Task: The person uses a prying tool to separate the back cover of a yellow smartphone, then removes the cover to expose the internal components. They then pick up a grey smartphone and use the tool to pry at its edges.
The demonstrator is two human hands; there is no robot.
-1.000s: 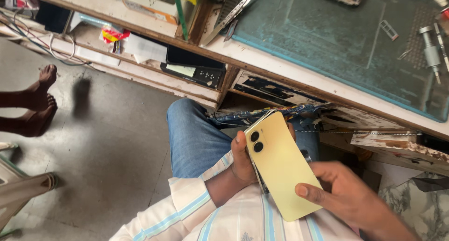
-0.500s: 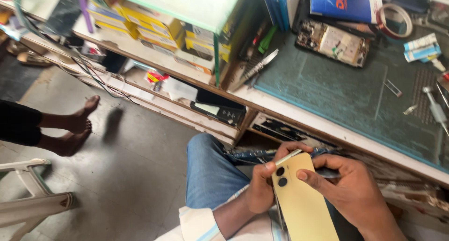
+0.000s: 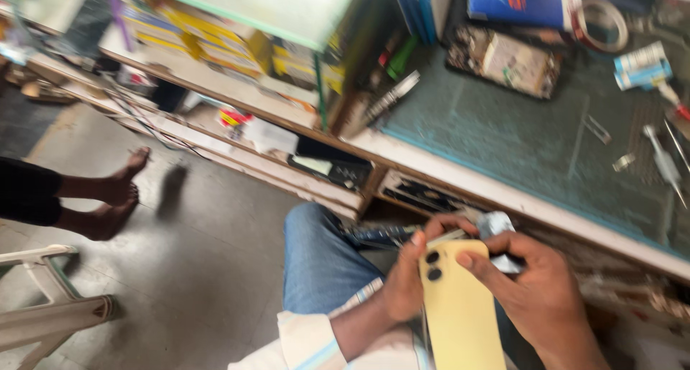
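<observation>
The left hand [image 3: 406,280] is clamped on the left edge of a yellow smartphone [image 3: 460,309], camera side up, its two dark lenses near the top left corner. The right hand [image 3: 535,291] grips the phone's right edge from 3 o'clock, thumb laid across the top of the back, and its fingers also close on something small and silvery at 1 o'clock; what it is cannot be told through the blur. The phone lies between both hands, above the lap in blue jeans [image 3: 320,266].

At 12 o'clock from the hands, on the green work mat [image 3: 517,151], lies an opened phone body [image 3: 507,61]. At 1 o'clock sits a small white-and-blue box [image 3: 643,65]; at 12 o'clock, further up, a blue package [image 3: 514,0]. At 10 o'clock yellow boxes [image 3: 223,47] fill a shelf.

Compared with half a second ago, the phone sits lower and the right thumb has moved onto its top.
</observation>
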